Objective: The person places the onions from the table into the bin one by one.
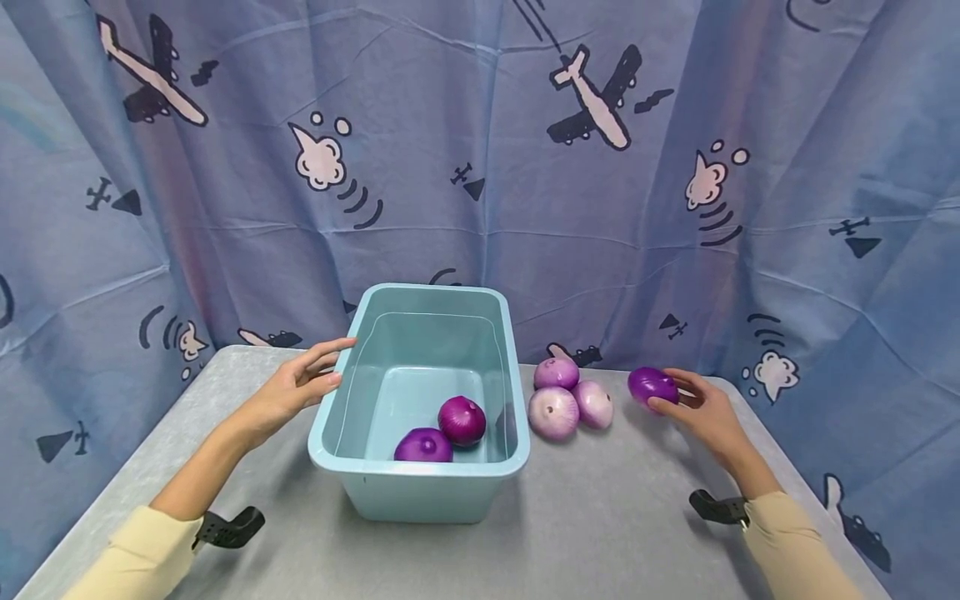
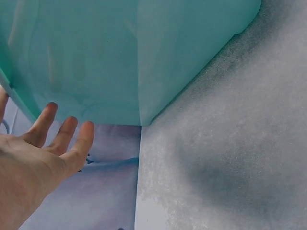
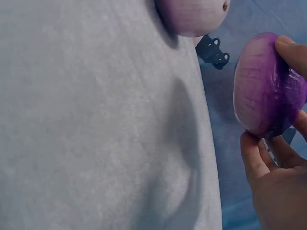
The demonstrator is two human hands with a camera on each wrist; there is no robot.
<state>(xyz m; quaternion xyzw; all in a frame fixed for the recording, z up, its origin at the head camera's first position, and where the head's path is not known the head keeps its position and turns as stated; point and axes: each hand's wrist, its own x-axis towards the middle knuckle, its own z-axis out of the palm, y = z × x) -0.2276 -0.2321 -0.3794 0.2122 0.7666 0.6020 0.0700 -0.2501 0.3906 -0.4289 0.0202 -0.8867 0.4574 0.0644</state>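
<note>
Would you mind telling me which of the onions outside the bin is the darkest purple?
The onion gripped in the right hand; the three onions clustered beside the bin are pale pinkish.

Left wrist cam: my left hand (image 2: 36,158) cut off at frame edge, bin (image 2: 124,57) just blurry teal wall. Right wrist cam: pale onion (image 3: 194,17) cropped at top, my fingers (image 3: 254,158) half out of shot.

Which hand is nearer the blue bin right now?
Left. The left hand is at the blue bin by its left rim; the right hand is well to its right, holding a purple onion.
</note>
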